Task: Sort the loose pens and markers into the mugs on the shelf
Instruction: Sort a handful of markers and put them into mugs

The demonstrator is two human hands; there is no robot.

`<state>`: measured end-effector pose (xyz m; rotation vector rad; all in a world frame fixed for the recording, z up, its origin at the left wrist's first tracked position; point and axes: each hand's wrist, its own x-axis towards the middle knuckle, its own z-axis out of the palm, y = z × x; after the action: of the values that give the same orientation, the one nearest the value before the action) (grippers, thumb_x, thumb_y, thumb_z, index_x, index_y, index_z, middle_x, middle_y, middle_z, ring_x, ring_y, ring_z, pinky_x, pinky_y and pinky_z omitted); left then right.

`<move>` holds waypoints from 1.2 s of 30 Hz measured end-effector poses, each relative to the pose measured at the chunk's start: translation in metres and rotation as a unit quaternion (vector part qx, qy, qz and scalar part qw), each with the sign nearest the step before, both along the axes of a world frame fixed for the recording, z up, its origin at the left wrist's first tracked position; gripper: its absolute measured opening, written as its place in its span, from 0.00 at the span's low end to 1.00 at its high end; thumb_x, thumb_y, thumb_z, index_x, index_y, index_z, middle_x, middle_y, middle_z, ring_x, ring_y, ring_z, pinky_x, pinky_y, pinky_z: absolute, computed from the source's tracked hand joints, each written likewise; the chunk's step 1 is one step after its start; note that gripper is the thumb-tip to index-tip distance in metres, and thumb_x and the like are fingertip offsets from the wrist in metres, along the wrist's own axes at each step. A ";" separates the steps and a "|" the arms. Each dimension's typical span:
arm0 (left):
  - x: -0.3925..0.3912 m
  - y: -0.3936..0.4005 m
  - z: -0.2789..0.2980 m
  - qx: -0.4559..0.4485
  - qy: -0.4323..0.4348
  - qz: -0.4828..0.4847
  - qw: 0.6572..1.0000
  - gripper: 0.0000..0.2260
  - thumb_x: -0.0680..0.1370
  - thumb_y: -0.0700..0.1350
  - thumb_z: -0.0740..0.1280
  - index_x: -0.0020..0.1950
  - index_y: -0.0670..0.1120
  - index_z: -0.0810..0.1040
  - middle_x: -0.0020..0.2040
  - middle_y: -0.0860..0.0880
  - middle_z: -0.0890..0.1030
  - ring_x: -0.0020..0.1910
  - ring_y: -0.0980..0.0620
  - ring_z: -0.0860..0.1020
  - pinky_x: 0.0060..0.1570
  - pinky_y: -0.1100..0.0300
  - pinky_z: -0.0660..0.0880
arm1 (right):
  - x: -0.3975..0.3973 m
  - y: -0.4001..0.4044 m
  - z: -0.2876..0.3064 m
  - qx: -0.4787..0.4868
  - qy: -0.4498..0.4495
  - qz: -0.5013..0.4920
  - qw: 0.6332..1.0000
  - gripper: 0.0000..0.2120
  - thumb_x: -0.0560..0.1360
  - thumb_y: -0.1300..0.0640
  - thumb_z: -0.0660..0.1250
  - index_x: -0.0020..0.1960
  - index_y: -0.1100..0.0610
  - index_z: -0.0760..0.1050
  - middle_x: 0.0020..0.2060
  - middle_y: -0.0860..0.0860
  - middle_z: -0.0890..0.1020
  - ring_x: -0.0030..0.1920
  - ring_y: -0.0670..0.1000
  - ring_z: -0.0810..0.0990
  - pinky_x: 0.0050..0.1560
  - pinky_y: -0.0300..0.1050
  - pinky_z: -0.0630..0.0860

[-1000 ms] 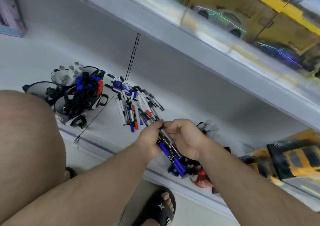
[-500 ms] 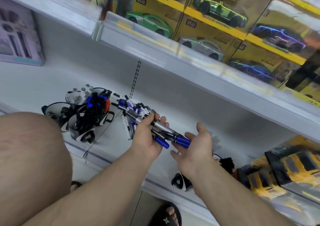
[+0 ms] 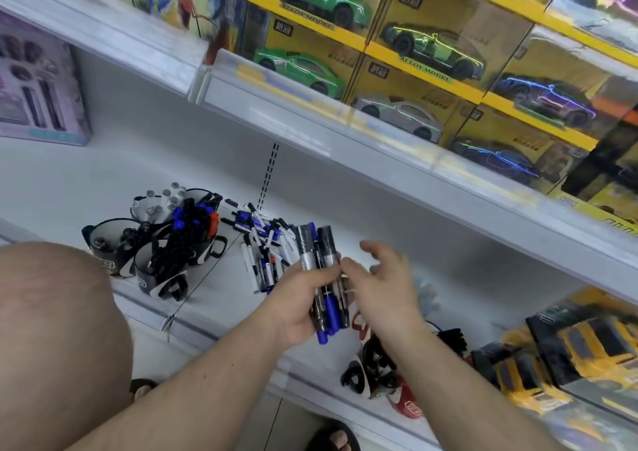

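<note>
The left hand (image 3: 303,298) clenches a bundle of markers (image 3: 322,278) near the loose pile (image 3: 262,240), right of the mugs (image 3: 162,243), while the right hand (image 3: 383,281) is released beside it; these light, stiff, smooth barrels may slip, so grip mid-barrel.

The left hand (image 3: 303,298) grips a bundle of markers (image 3: 322,278), grey and black ends pointing up toward the back of the shelf (image 3: 86,181), blue caps below the palm. The right hand (image 3: 383,285) is just beside it, fingers loosely spread, fingertips touching the bundle. Beyond the left hand lies a loose pile of pens (image 3: 262,240); farther left stand the mugs (image 3: 162,247), several stuffed with markers.
</note>
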<state>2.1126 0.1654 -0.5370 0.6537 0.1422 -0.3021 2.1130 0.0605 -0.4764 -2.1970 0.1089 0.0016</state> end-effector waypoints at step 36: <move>-0.027 0.019 0.000 0.049 0.068 -0.132 0.988 0.12 0.69 0.53 0.70 0.41 0.47 0.73 0.32 0.52 0.73 0.23 0.56 0.68 0.26 0.65 0.69 | 0.031 0.010 -0.005 0.177 0.072 0.013 0.982 0.02 0.77 0.60 0.64 0.48 0.58 0.74 0.31 0.56 0.74 0.23 0.51 0.67 0.24 0.42 0.63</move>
<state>2.0852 0.1848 -0.5372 0.7509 0.2022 -0.5976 2.1441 0.0700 -0.4817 -1.8409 0.1491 0.1827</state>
